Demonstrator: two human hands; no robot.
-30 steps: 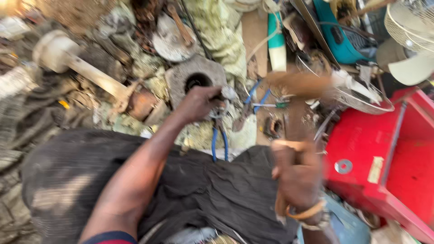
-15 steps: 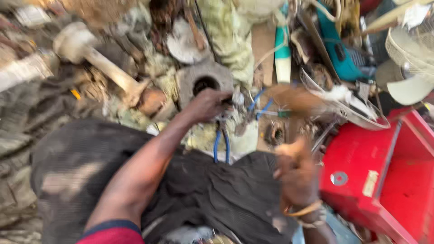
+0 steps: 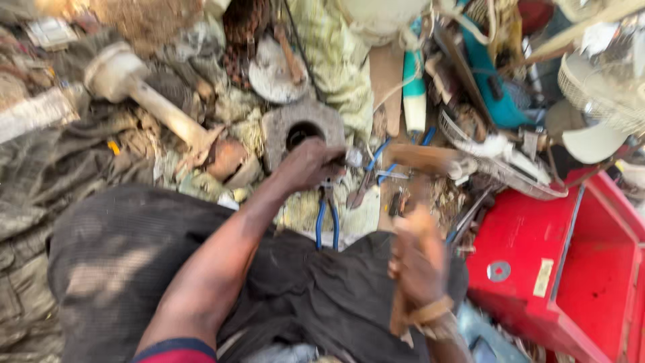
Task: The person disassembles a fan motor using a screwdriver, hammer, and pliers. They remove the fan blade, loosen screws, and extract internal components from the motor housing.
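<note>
Left hand [image 3: 310,163] closed on small metal piece [image 3: 354,158], pressing it against grey metal block with round hole [image 3: 302,128] amid ground clutter. Right hand [image 3: 418,259] fist-tight round wooden hammer handle [image 3: 408,269], head [image 3: 423,160] raised, blurred. Blue-handled pliers [image 3: 327,218] just below left hand. Striking step, by look; blow needs square landing, fingers kept aside.

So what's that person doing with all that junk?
A person sits over a heap of scrap metal and tools. Their left hand presses down on a small metal part beside a grey metal block with a round hole. Their right hand grips a wooden-handled hammer, blurred as if swinging. Blue-handled pliers lie just below the left hand, on the dark cloth over their lap. A red box sits open on the right.
</note>
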